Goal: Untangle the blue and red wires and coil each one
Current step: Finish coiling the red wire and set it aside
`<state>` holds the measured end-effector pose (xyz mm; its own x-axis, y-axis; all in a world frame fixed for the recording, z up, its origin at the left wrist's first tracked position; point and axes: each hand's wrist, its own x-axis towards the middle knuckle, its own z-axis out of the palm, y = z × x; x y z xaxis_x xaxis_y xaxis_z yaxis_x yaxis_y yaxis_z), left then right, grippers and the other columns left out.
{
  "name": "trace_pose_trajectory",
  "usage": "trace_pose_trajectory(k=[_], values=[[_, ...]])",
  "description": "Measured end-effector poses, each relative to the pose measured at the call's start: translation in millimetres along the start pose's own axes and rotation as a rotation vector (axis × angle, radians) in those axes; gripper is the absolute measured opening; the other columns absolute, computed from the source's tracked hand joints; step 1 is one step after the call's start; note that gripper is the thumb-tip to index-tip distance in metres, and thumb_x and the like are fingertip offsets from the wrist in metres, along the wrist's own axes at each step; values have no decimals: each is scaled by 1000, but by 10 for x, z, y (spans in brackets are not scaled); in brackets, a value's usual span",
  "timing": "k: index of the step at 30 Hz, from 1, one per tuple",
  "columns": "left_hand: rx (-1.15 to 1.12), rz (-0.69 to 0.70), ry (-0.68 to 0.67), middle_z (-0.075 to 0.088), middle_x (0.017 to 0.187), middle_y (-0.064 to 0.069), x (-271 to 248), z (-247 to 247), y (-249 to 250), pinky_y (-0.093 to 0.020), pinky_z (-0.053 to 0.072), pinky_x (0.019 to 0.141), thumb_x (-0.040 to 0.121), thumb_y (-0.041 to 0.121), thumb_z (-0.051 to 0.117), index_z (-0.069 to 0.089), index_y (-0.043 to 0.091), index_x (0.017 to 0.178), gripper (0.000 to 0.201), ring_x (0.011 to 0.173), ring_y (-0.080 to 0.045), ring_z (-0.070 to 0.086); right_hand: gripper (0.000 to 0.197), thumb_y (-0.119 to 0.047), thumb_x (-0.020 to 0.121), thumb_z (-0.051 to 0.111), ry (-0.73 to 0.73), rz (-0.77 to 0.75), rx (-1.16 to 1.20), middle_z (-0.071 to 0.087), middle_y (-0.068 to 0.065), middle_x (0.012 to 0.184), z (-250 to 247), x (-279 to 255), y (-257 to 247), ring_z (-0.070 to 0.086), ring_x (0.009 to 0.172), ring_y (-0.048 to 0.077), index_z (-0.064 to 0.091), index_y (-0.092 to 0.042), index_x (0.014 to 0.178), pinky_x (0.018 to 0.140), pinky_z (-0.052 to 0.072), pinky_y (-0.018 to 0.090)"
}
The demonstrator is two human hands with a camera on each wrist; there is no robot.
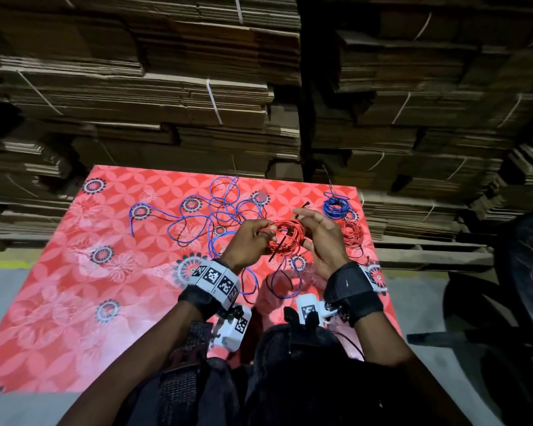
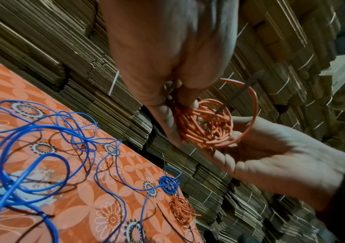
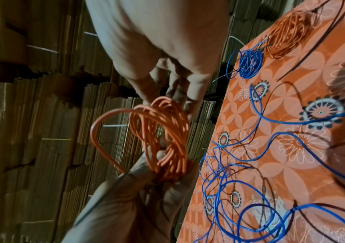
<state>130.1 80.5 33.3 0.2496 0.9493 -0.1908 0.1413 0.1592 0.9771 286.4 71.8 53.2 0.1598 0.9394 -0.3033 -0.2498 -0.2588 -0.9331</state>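
Progress, judged: part done. Tied blue coil [image 1: 336, 207] and red coil [image 1: 351, 230] lie far right on surface [image 1: 74, 272]. Red coil in hand [image 1: 285, 235], many tight loops, crossed by black tie [image 1: 277, 249]; left hand [image 1: 248, 241] and right hand [image 1: 319, 238] fingers grasp it. Loose blue wire [image 1: 197, 216] sprawls mid-surface, uncoiled

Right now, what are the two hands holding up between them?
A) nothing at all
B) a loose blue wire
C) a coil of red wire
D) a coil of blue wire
C: the left hand and right hand both grip the red coil above the cloth, while the loose blue wire and a small blue coil lie on the table.
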Motion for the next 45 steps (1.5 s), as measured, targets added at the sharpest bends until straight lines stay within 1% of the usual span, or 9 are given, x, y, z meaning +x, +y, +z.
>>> trace_pose_trajectory(k=[3, 6, 10, 18, 23, 27, 32, 38, 45], values=[[-93, -14, 29, 59, 68, -7, 20, 16, 27, -36, 54, 71, 99, -4, 43, 61, 3, 82, 27, 61, -17, 59, 32, -19, 93, 62, -161, 9, 2, 70, 2, 101, -46, -69, -5, 63, 92, 12, 64, -8, 122, 78, 49, 27], [-152, -29, 49, 60, 61, -2, 14, 22, 89, -25, 55, 57, 99, -7, 41, 59, 5, 78, 30, 51, -6, 60, 59, -10, 77, 78, -335, 16, 39, 70, 5, 110, -106, -125, -23, 66, 98, 16, 54, -11, 132, 84, 54, 30], [-146, -7, 66, 57, 76, -13, 2, 50, 114, -22, 55, 55, 101, -3, 41, 58, -4, 90, 20, 56, -11, 60, 86, -6, 59, 87, -359, 28, 49, 67, 11, 119, -97, -99, -5, 65, 106, 21, 47, -8, 135, 88, 54, 31], [-80, 53, 50, 53, 68, -4, -47, 50, 37, -25, 49, 59, 103, 7, 44, 55, 12, 71, 33, 59, -15, 55, 46, -27, 79, 75, -178, -29, -1, 70, 7, 108, -88, -72, 31, 66, 88, 17, 65, -15, 121, 76, 52, 32], [-109, 105, 34, 53, 75, -6, -48, 84, 8, -44, 45, 71, 96, 23, 50, 59, 13, 84, 19, 76, -26, 51, 27, -18, 88, 70, -105, -77, 12, 71, 4, 101, -76, -42, 46, 67, 86, 14, 69, -14, 115, 68, 54, 27], [-81, 166, -37, 59, 99, -15, -49, 97, 7, -59, 50, 81, 99, 27, 46, 58, 17, 112, 20, 90, -27, 57, 23, -14, 88, 69, -69, -107, 54, 71, 3, 94, -55, -35, 44, 67, 82, 12, 70, -13, 111, 68, 56, 28], [90, 134, -63, 46, 145, -5, -40, 91, -26, -45, 45, 105, 89, 70, 40, 29, 26, 150, 76, 126, -19, 54, 21, -12, 89, 69, -40, -124, 69, 73, 1, 92, -77, -26, 40, 67, 80, 10, 71, -14, 109, 68, 53, 25], [375, 298, -42, 36, 155, -9, 60, 20, 121, -37, 29, 117, 104, 41, 36, 32, 12, 151, 56, 142, -18, 35, 20, -11, 89, 68, -15, -158, 26, 74, -8, 87, -84, -41, 53, 66, 75, 2, 72, -13, 109, 66, 50, 24], [564, 433, -204, 46, 146, -14, 95, -76, 127, -22, 29, 110, 104, 36, 38, 33, 8, 150, 55, 136, -20, 41, 18, -1, 88, 66, -43, -174, 126, 74, 8, 92, -90, -20, 63, 70, 80, 18, 71, -5, 105, 68, 58, 27]])
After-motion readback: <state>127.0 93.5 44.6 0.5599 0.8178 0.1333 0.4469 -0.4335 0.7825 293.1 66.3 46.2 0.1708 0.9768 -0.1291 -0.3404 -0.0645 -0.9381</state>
